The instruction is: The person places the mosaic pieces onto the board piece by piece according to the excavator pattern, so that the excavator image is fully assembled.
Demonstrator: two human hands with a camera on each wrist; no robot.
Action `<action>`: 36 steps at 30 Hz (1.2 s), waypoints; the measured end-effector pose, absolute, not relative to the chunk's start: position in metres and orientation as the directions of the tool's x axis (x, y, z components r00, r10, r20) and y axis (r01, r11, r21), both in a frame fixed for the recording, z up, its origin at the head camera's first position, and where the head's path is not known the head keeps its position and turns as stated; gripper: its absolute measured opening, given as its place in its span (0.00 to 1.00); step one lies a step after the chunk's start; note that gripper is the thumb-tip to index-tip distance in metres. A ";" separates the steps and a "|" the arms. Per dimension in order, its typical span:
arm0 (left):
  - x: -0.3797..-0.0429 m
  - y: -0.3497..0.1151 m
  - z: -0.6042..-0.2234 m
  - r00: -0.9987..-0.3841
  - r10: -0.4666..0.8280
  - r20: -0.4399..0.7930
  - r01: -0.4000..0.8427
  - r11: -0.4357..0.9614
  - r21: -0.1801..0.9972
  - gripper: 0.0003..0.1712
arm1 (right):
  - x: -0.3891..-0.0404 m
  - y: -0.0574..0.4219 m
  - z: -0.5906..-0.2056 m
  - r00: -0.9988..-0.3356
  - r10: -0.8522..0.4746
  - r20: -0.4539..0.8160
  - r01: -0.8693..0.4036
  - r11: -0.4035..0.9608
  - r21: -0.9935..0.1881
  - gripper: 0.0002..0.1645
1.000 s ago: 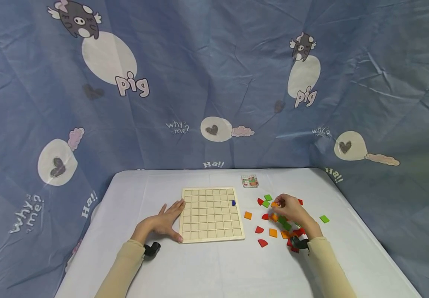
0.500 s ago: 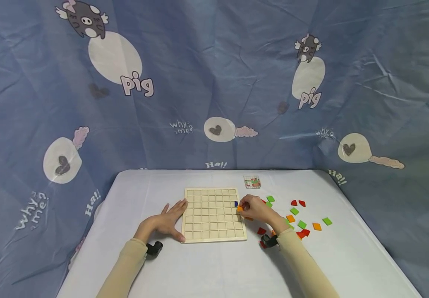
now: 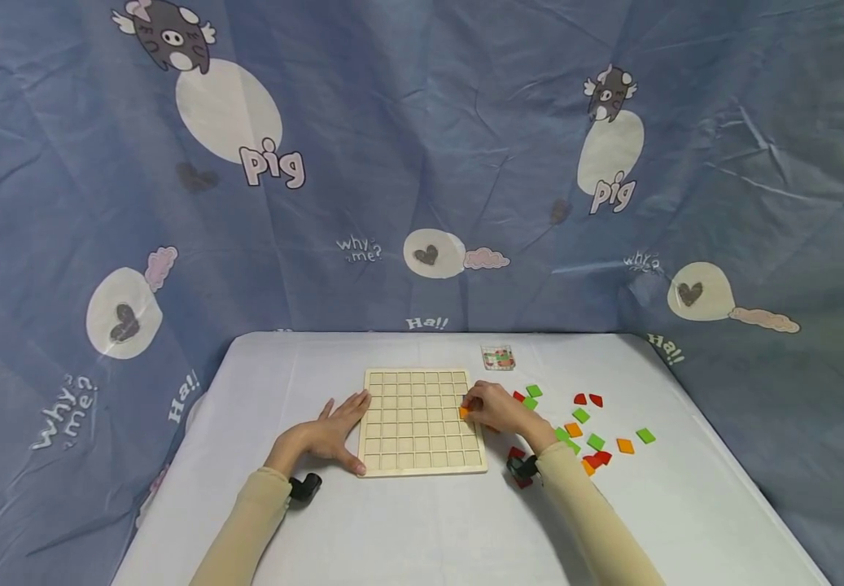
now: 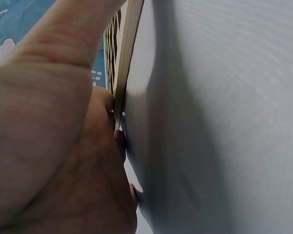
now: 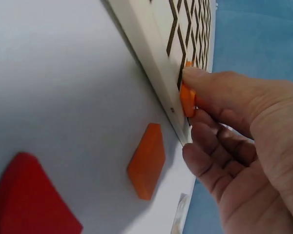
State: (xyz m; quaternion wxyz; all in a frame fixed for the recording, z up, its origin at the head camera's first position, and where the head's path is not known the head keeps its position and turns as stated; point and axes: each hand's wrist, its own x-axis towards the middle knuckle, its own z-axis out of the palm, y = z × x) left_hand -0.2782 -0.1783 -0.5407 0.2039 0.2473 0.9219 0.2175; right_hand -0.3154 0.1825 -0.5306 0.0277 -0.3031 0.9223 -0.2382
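the left hand point(image 3: 322, 438) lies spread wide against the left edge of a gridded wooden board point(image 3: 423, 444), its thumb at the near corner. the right hand point(image 3: 497, 405) pinches an orange square tile point(image 5: 187, 100) at the board's opposite edge. the key relation is tile to cell: the tile is at the right hand's fingertips, over the rightmost column, far across from the left hand; no long axis stands out, and whether it is seated i cannot tell. loose green tiles point(image 3: 645, 436), red quarter-circle tiles point(image 3: 596, 400) and orange tiles point(image 3: 625, 446) scatter on the white surface point(image 3: 407, 529), mostly to the right of the right hand. beyond that hand lies a picture card point(image 3: 498, 358), its print too small to read. farthest, a blue cloth point(image 3: 363, 163) reads "pig", "why me?" and "ha!!".
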 end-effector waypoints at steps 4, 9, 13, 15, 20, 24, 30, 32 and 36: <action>-0.278 -0.178 -0.541 -0.796 0.541 -0.270 0.369 0.788 0.492 0.79 | -0.317 0.182 -0.530 -0.817 -0.572 0.077 -0.540 0.710 -0.451 0.09; -0.278 -0.179 -0.542 -0.799 0.535 -0.273 0.369 0.796 0.480 0.79 | -0.315 0.184 -0.532 -0.824 -0.562 0.072 -0.525 0.709 -0.472 0.09; -0.278 -0.179 -0.541 -0.801 0.531 -0.277 0.364 0.799 0.478 0.79 | -0.315 0.185 -0.534 -0.830 -0.553 0.075 -0.516 0.708 -0.482 0.10; -0.278 -0.180 -0.541 -0.802 0.531 -0.273 0.363 0.797 0.482 0.79 | -0.316 0.185 -0.533 -0.832 -0.549 0.077 -0.512 0.708 -0.487 0.10; -0.278 -0.179 -0.539 -0.802 0.538 -0.262 0.369 0.789 0.491 0.79 | -0.315 0.185 -0.529 -0.848 -0.526 0.059 -0.479 0.716 -0.508 0.11; -0.278 -0.179 -0.539 -0.794 0.546 -0.267 0.375 0.787 0.490 0.79 | -0.315 0.184 -0.526 -0.901 -0.432 0.048 -0.380 0.730 -0.568 0.08; -0.277 -0.179 -0.536 -0.795 0.541 -0.275 0.365 0.788 0.495 0.79 | -0.323 0.176 -0.529 -0.947 -0.277 0.161 -0.318 0.750 -0.580 0.03; -0.276 -0.179 -0.535 -0.794 0.542 -0.275 0.365 0.788 0.496 0.79 | -0.325 0.173 -0.532 -0.952 -0.259 0.164 -0.305 0.760 -0.574 0.04; -0.275 -0.179 -0.534 -0.792 0.548 -0.269 0.371 0.782 0.500 0.78 | -0.327 0.167 -0.538 -0.962 -0.243 0.123 -0.268 0.767 -0.583 0.08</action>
